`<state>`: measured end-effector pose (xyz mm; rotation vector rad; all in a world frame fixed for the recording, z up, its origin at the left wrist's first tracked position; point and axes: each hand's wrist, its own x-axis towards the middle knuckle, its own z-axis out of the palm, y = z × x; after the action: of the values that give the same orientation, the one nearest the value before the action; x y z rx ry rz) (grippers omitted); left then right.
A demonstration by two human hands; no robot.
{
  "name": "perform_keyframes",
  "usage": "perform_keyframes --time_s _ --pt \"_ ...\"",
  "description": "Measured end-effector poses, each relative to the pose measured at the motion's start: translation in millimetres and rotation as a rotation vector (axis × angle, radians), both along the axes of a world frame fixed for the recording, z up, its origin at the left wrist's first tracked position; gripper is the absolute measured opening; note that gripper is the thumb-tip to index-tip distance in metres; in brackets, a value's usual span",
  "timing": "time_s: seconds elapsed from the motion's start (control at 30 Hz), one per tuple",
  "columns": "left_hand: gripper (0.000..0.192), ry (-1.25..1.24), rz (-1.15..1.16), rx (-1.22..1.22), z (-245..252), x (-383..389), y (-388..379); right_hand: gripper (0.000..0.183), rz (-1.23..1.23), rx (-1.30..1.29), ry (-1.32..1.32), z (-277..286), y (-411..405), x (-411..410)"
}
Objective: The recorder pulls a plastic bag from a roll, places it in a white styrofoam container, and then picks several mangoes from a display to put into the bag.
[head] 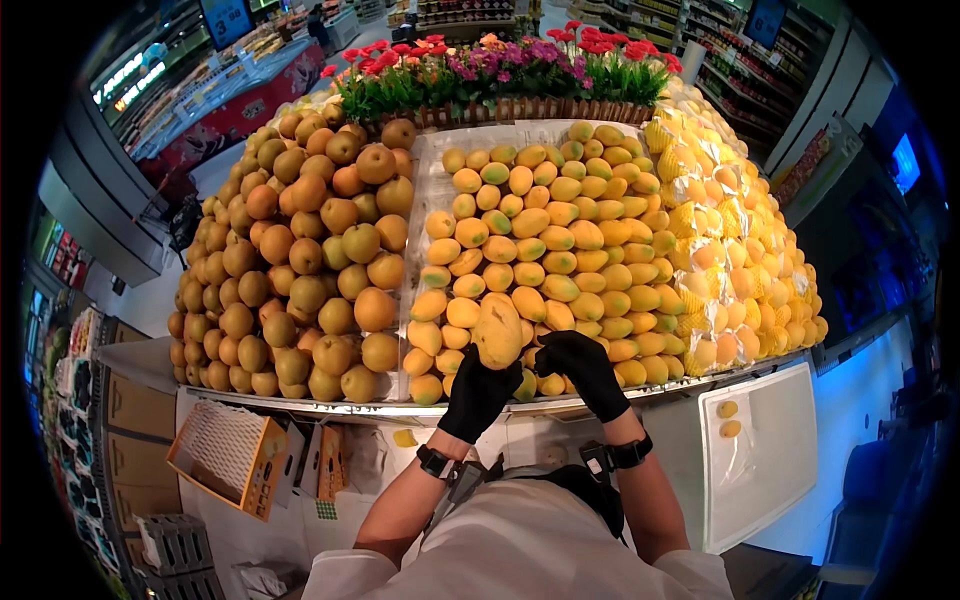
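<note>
A yellow mango (499,331) with small brown specks stands upright in my black-gloved left hand (482,394), which grips its lower end. My right hand (581,369), in a black glove too, is just to the right of that mango and apart from it. Its fingers are curled, and whether anything lies within them is hidden. Beyond both hands slopes a display of yellow mangoes (559,238) in rows, some with green patches. My hands hide part of its front rows.
Brown round pears (304,255) are piled left of the mangoes; net-wrapped yellow fruit (727,255) is heaped on the right. Flowers (495,64) behind a low wooden fence (517,110) line the back. An orange carton (225,457) sits lower left. Two fruits lie in a white tray (765,480).
</note>
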<state>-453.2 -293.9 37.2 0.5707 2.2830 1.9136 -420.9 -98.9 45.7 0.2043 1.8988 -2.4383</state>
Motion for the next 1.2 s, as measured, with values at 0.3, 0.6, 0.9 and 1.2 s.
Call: perform_keyframes --time_s 0.3,0.6,0.9,1.2 --pt "0.032 0.084 -0.148 -0.089 -7 -7 -19 0.030 -0.010 0.039 -0.098 -10 -4 17" --pt "0.052 -0.638 -0.171 0.616 -43 -8 -43 0.039 -0.006 0.030 -0.111 -16 -38 35" --pt "0.059 -0.080 -0.250 0.063 -57 -2 -56 0.055 -0.215 0.012 -0.108 -30 -81 51" --pt "0.071 -0.032 -0.347 0.132 -58 22 -32 0.047 -0.352 0.046 -0.058 -27 -70 88"
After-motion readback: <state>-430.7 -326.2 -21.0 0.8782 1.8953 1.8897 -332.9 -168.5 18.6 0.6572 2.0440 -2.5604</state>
